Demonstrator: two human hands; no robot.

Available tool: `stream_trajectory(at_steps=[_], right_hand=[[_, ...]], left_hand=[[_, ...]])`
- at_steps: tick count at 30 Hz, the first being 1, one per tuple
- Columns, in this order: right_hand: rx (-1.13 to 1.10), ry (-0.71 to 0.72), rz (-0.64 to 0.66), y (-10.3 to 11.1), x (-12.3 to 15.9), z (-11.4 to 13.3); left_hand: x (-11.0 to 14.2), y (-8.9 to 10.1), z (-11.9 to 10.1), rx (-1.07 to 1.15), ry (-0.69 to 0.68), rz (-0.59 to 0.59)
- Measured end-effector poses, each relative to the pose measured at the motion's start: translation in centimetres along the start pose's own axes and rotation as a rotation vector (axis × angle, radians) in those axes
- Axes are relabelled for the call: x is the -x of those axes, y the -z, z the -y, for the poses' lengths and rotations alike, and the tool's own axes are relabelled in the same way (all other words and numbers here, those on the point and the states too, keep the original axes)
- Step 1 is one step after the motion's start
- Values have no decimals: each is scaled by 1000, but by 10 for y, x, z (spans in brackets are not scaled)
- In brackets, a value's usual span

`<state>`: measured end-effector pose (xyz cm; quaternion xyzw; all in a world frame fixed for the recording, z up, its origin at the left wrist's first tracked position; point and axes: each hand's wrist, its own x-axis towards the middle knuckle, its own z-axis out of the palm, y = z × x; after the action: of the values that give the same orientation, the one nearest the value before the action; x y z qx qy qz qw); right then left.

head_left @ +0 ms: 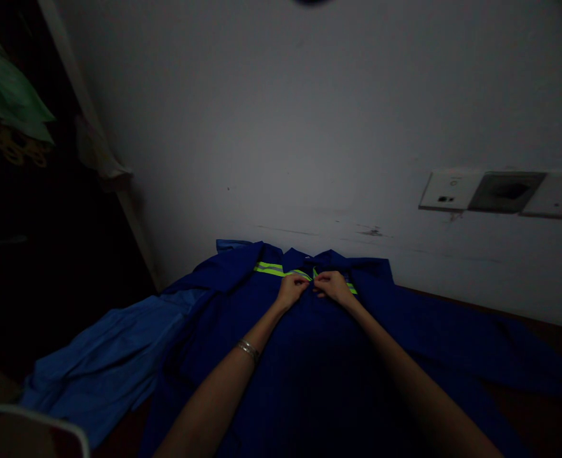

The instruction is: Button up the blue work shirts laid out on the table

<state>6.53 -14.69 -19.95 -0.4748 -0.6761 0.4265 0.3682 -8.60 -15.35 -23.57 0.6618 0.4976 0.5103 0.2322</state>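
Observation:
A dark blue work jacket [242, 318] with a yellow-green reflective stripe [270, 268] across its chest lies spread out, its collar toward the wall. My left hand [291, 291] pinches the front edge of the jacket near the stripe. Just to its right, my right hand [332, 286] pinches the opposite front edge, with a small gap between the two hands. Whatever small fastening may lie under the fingertips is too dark to make out. A bracelet [249, 349] circles my left wrist.
Lighter blue cloth [113, 346] lies to the left, partly under the jacket. Behind stands a grey-white wall [271, 127] with sockets [450, 191] at right. Green cloth [8, 92] hangs at upper left, and a white curved bar [32, 416] shows at lower left.

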Motion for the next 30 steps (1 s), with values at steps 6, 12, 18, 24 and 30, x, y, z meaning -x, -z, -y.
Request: stream_trajectory(at_steps=[6, 12, 18, 24, 30], right_hand=[[12, -3, 12, 3, -1, 3], [236, -29, -30, 1, 2, 14], [359, -31, -60, -2, 5, 19], [388, -83, -30, -3, 6, 21], [348, -103, -23, -3, 4, 18]], left_hand=[[2, -2, -7, -62, 11, -5], [7, -1, -17, -71, -7, -22], [8, 0, -19, -90, -39, -30], [8, -1, -17, -113, -61, -33], [7, -1, -14, -120, -61, -20]])
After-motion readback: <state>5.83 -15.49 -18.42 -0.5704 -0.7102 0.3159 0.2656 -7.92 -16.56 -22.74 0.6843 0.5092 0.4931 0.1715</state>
